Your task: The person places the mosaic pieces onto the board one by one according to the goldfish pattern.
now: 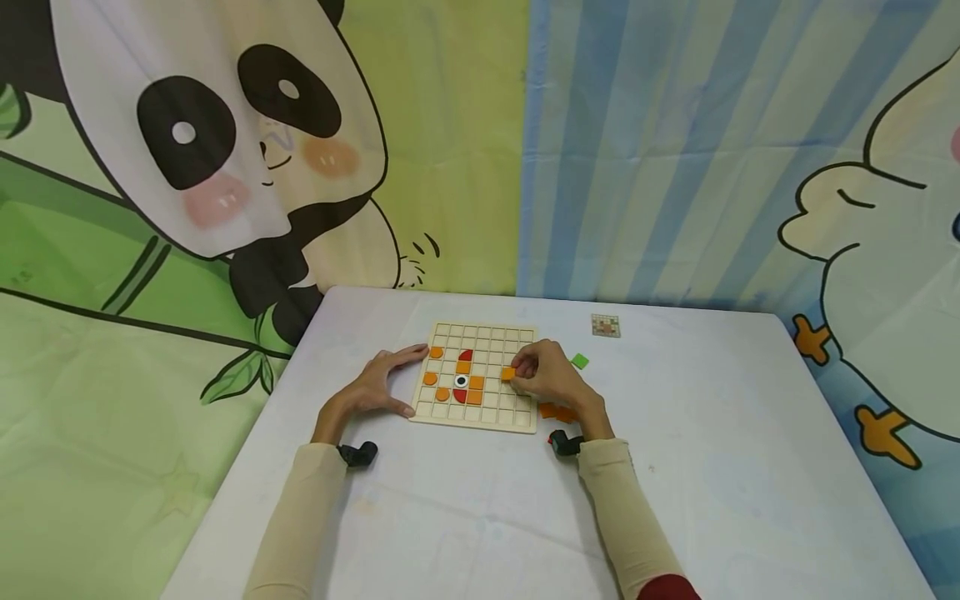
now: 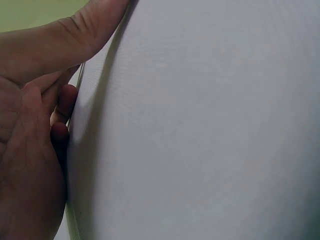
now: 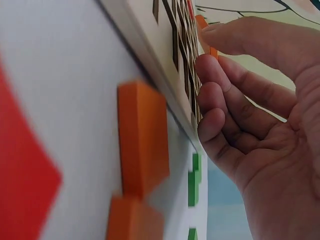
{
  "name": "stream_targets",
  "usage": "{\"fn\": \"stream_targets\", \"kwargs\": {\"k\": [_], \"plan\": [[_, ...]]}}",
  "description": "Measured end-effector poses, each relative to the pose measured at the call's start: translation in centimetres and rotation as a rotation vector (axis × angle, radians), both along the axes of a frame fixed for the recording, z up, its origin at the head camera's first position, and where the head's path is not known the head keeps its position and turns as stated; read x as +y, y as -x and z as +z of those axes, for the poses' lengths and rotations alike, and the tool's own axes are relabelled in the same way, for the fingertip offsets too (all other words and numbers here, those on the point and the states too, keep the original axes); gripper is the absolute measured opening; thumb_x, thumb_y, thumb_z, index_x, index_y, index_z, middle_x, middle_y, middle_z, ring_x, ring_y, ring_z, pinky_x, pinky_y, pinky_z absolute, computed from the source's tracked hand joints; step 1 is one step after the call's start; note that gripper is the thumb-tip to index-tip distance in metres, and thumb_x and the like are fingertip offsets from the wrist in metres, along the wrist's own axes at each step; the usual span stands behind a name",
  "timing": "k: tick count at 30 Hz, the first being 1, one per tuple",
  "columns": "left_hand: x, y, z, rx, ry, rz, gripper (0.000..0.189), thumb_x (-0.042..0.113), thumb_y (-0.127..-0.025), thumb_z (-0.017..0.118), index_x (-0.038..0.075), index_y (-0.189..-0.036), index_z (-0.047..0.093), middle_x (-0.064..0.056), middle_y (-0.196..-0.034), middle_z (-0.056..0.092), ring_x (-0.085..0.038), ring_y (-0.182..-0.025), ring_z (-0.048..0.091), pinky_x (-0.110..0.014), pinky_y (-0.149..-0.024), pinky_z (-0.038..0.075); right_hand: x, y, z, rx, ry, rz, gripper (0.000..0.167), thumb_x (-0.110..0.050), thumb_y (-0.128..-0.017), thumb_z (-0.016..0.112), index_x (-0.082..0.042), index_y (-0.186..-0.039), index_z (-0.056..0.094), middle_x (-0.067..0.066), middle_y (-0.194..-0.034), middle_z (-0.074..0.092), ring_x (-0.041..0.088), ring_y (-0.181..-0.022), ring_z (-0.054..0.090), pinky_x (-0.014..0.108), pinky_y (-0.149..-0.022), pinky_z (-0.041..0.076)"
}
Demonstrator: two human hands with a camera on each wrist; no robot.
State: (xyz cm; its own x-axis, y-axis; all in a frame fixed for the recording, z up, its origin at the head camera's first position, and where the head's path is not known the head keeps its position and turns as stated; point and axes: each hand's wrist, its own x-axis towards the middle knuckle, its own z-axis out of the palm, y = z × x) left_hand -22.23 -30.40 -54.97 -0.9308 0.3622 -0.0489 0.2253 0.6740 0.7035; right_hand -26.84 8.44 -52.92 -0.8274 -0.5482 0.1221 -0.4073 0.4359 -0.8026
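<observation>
A pale wooden grid board [image 1: 495,422] lies on the white table. Orange circles, orange squares, two red curved pieces and a white disc with a dark centre [image 1: 461,381] sit in its cells. My left hand [image 1: 367,385] rests at the board's left edge, thumb and fingers spread apart. In the left wrist view the left hand [image 2: 35,110] shows mostly thumb and palm. Over the right part of the board, my right hand [image 1: 551,372] pinches an orange square tile [image 1: 508,374] between thumb and finger. The right wrist view shows that tile edge-on above the grid.
Loose orange pieces [image 1: 557,412] lie beside the board's right edge, partly behind the right wrist. A green tile [image 1: 580,361] lies farther up on the right. Beyond it is a small patterned card [image 1: 606,326]. A blurred red shape [image 3: 22,175] borders the right wrist view.
</observation>
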Motion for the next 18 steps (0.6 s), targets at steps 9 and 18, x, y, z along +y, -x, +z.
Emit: {"fn": "stream_targets", "kwargs": {"k": [9,18], "plan": [[0.0,0.1,0.1,-0.008,-0.002,0.004,0.123,0.03,-0.061,0.108,0.018,-0.167,0.047,-0.004,-0.18,0.036,-0.034,-0.139,0.044,-0.065,-0.12,0.03,-1.7,0.5,-0.4,0.019,-0.006,0.022,0.021,-0.008,-0.088,0.089,0.004,-0.104,0.08,0.01,-0.09,0.078,0.015,-0.079,0.069,0.025,-0.076,0.059],[0.1,-0.1,0.2,-0.007,-0.004,-0.003,0.123,0.031,-0.062,0.108,0.017,-0.167,0.047,-0.005,-0.18,0.036,-0.033,-0.136,0.044,-0.061,-0.117,0.03,-2.9,0.7,-0.5,0.045,-0.01,0.014,0.022,-0.008,-0.089,0.089,0.004,-0.106,0.08,0.009,-0.091,0.078,0.014,-0.079,0.068,0.026,-0.076,0.058]]}}
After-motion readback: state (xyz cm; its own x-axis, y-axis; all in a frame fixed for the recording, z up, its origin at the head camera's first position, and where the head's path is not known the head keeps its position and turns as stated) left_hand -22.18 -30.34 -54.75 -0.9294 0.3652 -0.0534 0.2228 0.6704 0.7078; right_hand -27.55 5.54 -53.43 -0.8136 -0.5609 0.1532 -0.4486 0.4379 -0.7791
